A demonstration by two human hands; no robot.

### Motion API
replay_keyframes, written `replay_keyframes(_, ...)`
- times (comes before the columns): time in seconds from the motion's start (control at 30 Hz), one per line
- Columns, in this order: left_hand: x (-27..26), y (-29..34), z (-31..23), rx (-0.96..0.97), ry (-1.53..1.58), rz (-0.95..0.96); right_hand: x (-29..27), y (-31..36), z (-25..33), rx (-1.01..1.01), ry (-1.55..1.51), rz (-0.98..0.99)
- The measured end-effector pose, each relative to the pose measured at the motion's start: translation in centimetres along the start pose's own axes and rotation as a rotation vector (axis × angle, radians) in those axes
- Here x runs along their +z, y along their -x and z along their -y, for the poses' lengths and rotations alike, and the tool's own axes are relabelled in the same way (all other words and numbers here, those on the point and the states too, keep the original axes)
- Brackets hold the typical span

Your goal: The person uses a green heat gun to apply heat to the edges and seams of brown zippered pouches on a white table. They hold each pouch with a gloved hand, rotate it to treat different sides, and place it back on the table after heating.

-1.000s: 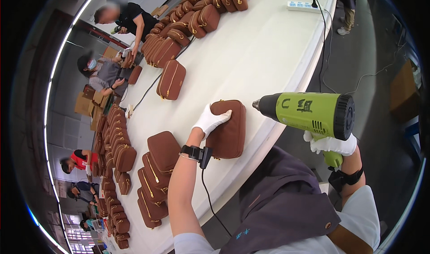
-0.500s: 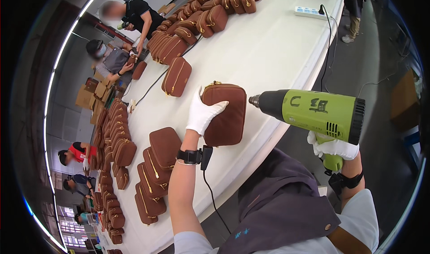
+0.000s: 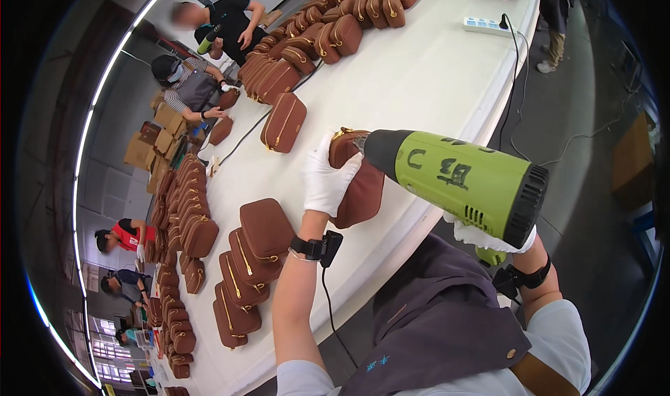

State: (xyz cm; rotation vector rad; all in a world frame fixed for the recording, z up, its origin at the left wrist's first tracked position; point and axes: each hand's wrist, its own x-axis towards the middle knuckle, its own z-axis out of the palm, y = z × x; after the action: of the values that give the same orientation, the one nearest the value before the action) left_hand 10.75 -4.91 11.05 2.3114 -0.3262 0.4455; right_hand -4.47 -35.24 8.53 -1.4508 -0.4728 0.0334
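Observation:
My left hand (image 3: 328,181), in a white glove, grips a brown zippered pouch (image 3: 364,195) by its left side at the table's near edge. The thumb lies across the pouch's broad face, and a gold zipper shows at its top. My gloved right hand (image 3: 492,234) is wrapped round the handle of a green heat gun (image 3: 464,181) with a black front and rear. The gun's nozzle overlaps the upper part of the pouch in view; whether it touches cannot be told. The heat gun's body hides part of my right hand.
Several brown pouches (image 3: 244,267) lie left of my arm on the white table (image 3: 419,68). One pouch (image 3: 284,122) lies beyond my left hand, beside a black cord. More stand in rows at the far side. A power strip (image 3: 485,25) sits at the right edge. Co-workers (image 3: 192,85) work opposite.
The heat gun has moved left, its nozzle now over the pouch's upper part. The pouch has tilted in my left hand, showing more of its zipper side.

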Motion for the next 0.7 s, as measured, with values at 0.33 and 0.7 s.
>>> replay_keyframes(0.33,0.1,-1.2,-0.1,0.069,0.041,-0.080,-0.5,0.7,1.3,0.109,-0.273,-0.117)
replay_keyframes(0.7,2.7,-3.6,1.2,0.128,-0.315,0.063,-0.9,1.6,1.6,0.187,-0.292,-0.223)
